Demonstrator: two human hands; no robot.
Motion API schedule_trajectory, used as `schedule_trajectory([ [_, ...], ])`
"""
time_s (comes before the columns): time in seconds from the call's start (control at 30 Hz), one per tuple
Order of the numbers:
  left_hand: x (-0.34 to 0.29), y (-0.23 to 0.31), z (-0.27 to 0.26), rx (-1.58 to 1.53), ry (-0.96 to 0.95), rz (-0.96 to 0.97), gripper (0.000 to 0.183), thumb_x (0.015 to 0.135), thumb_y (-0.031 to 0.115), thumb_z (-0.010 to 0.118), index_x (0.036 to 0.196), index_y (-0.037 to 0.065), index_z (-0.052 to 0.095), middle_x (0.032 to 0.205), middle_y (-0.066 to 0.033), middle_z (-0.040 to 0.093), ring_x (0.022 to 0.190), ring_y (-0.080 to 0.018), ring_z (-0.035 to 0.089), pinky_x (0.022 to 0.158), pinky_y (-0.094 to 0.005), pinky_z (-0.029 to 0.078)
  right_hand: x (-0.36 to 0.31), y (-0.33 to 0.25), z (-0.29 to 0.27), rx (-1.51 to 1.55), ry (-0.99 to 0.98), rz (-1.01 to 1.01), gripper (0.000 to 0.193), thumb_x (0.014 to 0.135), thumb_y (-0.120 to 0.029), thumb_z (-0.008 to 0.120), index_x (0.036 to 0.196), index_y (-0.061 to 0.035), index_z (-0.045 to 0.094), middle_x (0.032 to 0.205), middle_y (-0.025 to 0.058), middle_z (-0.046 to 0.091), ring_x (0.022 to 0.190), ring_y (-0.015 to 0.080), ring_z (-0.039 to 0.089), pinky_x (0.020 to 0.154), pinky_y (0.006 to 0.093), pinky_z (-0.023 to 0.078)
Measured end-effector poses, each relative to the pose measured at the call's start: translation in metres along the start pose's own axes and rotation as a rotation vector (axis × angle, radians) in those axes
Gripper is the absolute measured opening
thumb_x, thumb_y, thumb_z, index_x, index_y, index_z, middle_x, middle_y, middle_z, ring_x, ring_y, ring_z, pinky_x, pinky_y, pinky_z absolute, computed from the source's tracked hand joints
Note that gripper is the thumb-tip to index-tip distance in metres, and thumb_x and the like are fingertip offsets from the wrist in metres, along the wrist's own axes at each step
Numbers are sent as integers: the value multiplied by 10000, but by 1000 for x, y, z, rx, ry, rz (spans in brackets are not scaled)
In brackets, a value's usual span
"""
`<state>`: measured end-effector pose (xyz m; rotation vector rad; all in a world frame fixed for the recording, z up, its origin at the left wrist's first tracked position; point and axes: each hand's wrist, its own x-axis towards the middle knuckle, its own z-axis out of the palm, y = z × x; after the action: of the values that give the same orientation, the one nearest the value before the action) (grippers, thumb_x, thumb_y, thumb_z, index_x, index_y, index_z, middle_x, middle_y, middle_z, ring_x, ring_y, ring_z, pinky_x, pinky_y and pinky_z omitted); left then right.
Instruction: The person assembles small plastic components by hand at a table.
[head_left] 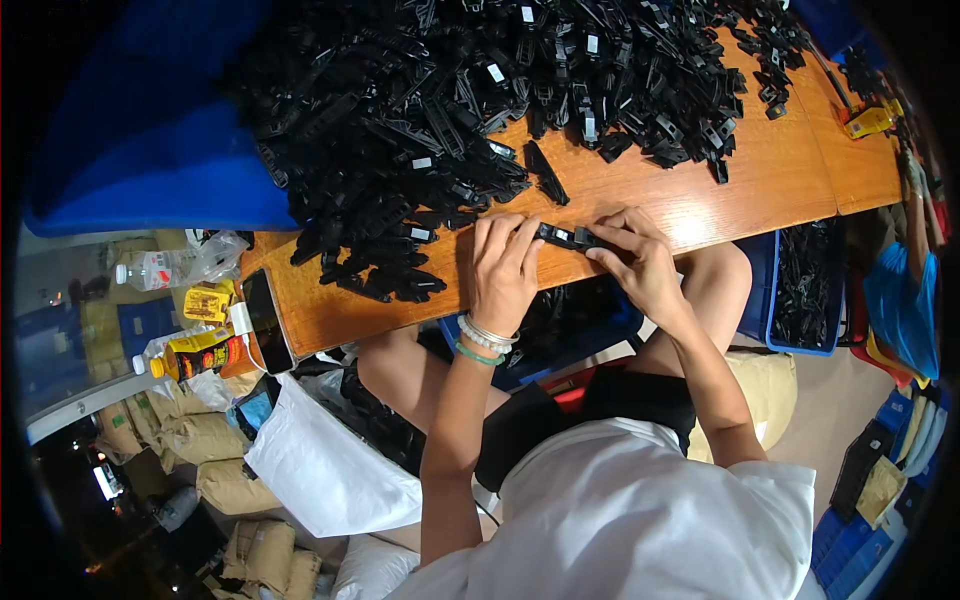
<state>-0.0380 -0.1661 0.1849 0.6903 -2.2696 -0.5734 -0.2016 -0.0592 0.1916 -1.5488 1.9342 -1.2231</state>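
hands (570, 262) pinching black clip (562, 236), table edge (400, 318)

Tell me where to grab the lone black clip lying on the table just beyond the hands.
Probably at the middle of the black clip, pinching across its narrow width from above. It lies flat on the table, long and slim, angled away from the pile and clear of other parts. The right hand looks nearest; bare wood on that side leaves room for fingers.

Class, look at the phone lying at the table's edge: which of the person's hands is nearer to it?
Left. The left hand rests on the table just right of the phone; the right hand lies farther right, beyond the small black part both hold.
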Motion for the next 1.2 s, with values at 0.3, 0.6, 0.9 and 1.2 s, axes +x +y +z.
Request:
schedule_trajectory([
  [0.3, -4, -3, -1, -3, -14, 23, 420, 713, -126, 553, 1098, -6, 674, 961, -130, 602, 948, -312, 541, 846, -414, 457, -10, -20, 8, -191, 131, 23, 304, 725, -31, 728, 1023, 10, 681, 868, 115, 552, 841, 295, 509, 776, 373, 403],
  [0.6, -6, -4, -1, -40, -9, 13, 459, 697, -146, 529, 1106, 1, 676, 976, -125, 602, 958, -310, 535, 849, -413, 455, -4, -21, 2, -119, 65, 11, 311, 699, 1, 716, 1007, 21, 681, 886, 120, 567, 839, 296, 519, 754, 392, 413],
  [0.9, -6, -1, 0, -44, -23, 19, 452, 688, -149, 533, 1087, 2, 684, 957, -112, 605, 945, -305, 541, 842, -407, 456, 3, -28, 15, -126, 60, 52, 289, 689, -24, 731, 971, 25, 693, 867, 116, 569, 844, 295, 518, 758, 388, 410],
  [1.2, 11, 0, -13, -175, -188, -104, 442, 711, -147, 504, 1089, 5, 674, 919, -132, 599, 926, -312, 555, 827, -400, 462, -20, -20, 8, -77, 43, 2, 288, 724, -6, 725, 1007, 18, 681, 879, 126, 575, 838, 313, 549, 740, 390, 448],
])
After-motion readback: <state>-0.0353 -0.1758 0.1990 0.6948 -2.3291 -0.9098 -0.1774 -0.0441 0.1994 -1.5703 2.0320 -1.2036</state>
